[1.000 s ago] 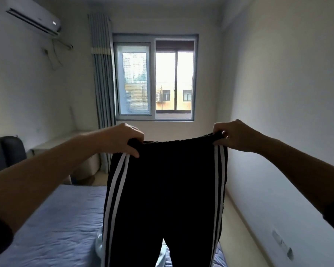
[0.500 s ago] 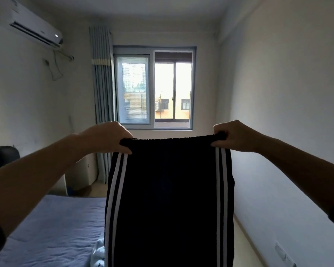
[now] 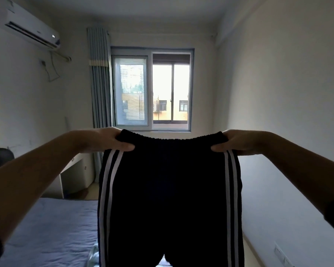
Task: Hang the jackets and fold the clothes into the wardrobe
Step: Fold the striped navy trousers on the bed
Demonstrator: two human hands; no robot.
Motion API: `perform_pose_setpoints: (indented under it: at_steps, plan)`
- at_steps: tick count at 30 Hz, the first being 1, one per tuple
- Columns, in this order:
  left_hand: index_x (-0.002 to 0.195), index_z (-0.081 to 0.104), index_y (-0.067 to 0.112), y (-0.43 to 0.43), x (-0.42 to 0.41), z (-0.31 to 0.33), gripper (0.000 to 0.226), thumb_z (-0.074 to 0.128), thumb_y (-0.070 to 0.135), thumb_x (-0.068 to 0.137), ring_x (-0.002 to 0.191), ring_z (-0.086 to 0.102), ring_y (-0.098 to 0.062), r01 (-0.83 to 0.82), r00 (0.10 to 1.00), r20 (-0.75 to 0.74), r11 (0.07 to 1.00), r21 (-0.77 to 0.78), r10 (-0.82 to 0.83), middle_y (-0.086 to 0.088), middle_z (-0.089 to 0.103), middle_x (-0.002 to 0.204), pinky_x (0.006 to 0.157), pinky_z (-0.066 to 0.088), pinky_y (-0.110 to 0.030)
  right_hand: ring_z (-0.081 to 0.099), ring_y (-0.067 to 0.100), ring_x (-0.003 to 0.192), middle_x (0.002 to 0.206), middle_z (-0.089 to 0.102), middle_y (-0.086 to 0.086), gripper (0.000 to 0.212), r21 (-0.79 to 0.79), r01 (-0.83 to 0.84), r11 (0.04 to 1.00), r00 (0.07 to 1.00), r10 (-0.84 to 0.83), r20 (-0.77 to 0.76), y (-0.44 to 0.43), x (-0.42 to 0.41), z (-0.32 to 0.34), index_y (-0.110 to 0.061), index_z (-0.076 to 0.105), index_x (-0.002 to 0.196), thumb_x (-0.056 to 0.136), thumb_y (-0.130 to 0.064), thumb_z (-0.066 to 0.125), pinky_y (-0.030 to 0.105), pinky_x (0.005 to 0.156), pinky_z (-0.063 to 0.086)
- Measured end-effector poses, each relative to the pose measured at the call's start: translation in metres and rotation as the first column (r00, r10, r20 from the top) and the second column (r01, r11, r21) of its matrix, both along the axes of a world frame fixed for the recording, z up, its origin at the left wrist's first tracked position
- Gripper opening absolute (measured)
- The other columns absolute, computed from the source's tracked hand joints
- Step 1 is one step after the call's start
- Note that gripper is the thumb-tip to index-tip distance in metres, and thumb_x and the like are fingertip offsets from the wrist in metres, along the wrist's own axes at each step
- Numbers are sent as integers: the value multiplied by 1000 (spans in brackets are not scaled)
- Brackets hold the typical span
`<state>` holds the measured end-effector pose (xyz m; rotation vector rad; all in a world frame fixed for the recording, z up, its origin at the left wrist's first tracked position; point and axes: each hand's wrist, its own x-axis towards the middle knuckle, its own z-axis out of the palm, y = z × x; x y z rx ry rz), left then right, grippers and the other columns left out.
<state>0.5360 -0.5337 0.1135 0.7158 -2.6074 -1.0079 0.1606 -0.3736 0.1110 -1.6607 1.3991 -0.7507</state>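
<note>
A pair of black track pants (image 3: 170, 193) with two white stripes down each side hangs in front of me, held up by the elastic waistband. My left hand (image 3: 106, 140) pinches the waistband's left corner, thumb in front. My right hand (image 3: 237, 141) pinches the right corner the same way. The legs drop out of view at the bottom. No wardrobe or jacket is in view.
A bed with a blue sheet (image 3: 46, 232) lies below left, with a pale garment (image 3: 94, 255) at its near edge. A white desk (image 3: 75, 170) and dark chair (image 3: 0, 157) stand by the left wall. The window (image 3: 152, 89) and curtain (image 3: 99, 79) are ahead.
My view has tilted upward, showing more ceiling. Both hands keep their hold on the waistband, and the pants now hang flatter and more spread.
</note>
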Motion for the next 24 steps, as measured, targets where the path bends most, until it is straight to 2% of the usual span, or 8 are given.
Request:
perform_pose_setpoints:
  at_steps: [2, 4, 8, 14, 17, 20, 22, 24]
  plan:
    - [102, 69, 18, 0, -1, -1, 39, 59, 48, 79, 91, 70, -21, -57, 998, -4, 994, 96, 57, -6, 73, 98, 72, 54, -20, 71, 17, 87, 97, 73, 4, 41, 52, 3, 999, 999, -5, 32, -2, 1, -3, -17, 73, 101, 76, -50, 71, 23, 71, 55]
    - [96, 71, 14, 3, -4, 0, 50, 53, 58, 79, 82, 70, -22, -109, 993, -23, 983, 148, 113, -9, 72, 91, 67, 55, -22, 71, 16, 84, 94, 73, 4, 45, 98, 7, 995, 995, -17, 100, -2, 3, -6, -13, 69, 107, 86, -50, 56, 23, 68, 55]
    - [100, 68, 2, 5, -10, 3, 53, 62, 48, 76, 78, 63, -26, -185, 971, -126, 970, 156, 205, -14, 67, 89, 68, 50, -30, 71, 15, 81, 91, 74, 3, 49, 108, 18, 994, 991, -33, 133, 0, 7, -3, -8, 59, 117, 87, -45, 49, 23, 66, 55]
    - [87, 66, 14, 3, -10, 10, 12, 59, 23, 87, 69, 65, -16, -234, 935, -216, 948, 218, 280, -6, 68, 79, 70, 51, -30, 70, 13, 78, 85, 73, 1, 67, 116, 62, 991, 982, -82, 172, -4, 14, 4, -12, 63, 113, 69, -61, 56, 25, 67, 54]
    - [95, 65, 13, 3, -7, 10, 23, 62, 31, 81, 71, 66, -16, -174, 951, -212, 955, 241, 227, -4, 68, 81, 66, 54, -27, 70, 13, 70, 74, 71, 2, 61, 145, 27, 989, 970, -61, 234, -4, 18, 7, -15, 75, 87, 74, -66, 44, 24, 62, 54]
    - [94, 70, 17, 8, -5, 10, 37, 56, 50, 84, 72, 63, -18, -113, 975, -167, 973, 203, 148, -6, 66, 81, 67, 53, -26, 68, 13, 64, 67, 69, 1, 58, 160, 59, 985, 959, -101, 265, -6, 19, 7, -16, 76, 69, 83, -61, 43, 24, 59, 54]
    - [94, 70, 17, 10, -7, 9, 42, 57, 54, 80, 71, 66, -17, -161, 962, -192, 969, 186, 196, -6, 68, 81, 65, 55, -24, 67, 12, 60, 65, 67, 1, 52, 140, 108, 984, 963, -138, 231, -9, 20, 5, -14, 72, 70, 92, -51, 43, 25, 60, 52]
    - [102, 65, 14, 10, -10, 8, 46, 60, 53, 77, 72, 67, -17, -245, 932, -231, 956, 159, 278, -5, 69, 82, 65, 55, -24, 67, 11, 63, 68, 68, 1, 37, 119, 81, 990, 979, -101, 176, -9, 22, 6, -11, 66, 85, 91, -42, 48, 25, 63, 51]
